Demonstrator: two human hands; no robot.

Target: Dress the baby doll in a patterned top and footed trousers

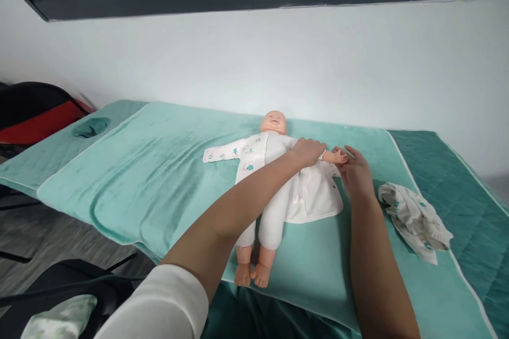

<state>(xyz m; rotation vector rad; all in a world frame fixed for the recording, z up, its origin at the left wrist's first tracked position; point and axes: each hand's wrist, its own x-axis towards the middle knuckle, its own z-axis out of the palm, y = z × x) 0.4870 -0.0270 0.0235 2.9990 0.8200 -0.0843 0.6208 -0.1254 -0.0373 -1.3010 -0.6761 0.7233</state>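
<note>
A bald baby doll (274, 122) lies on its back on the bed, head toward the wall and bare feet toward me. It wears white leggings, and a white printed baby shirt (250, 156) is spread open around it. One shirt sleeve lies stretched out to the left; the right half of the shirt lies open beside the body. My left hand (307, 152) is closed around the doll's upper arm near the shoulder, covering it. My right hand (355, 168) has its fingers around the doll's hand (340, 157), holding the arm out to the right.
A crumpled white printed garment (417, 220) lies right of my right forearm. The bed has a green cover (119, 169) with a face hole at its left end. A white wall (254, 58) stands behind it. Chairs (43, 111) are at the left, one holding a pale cloth (59, 318).
</note>
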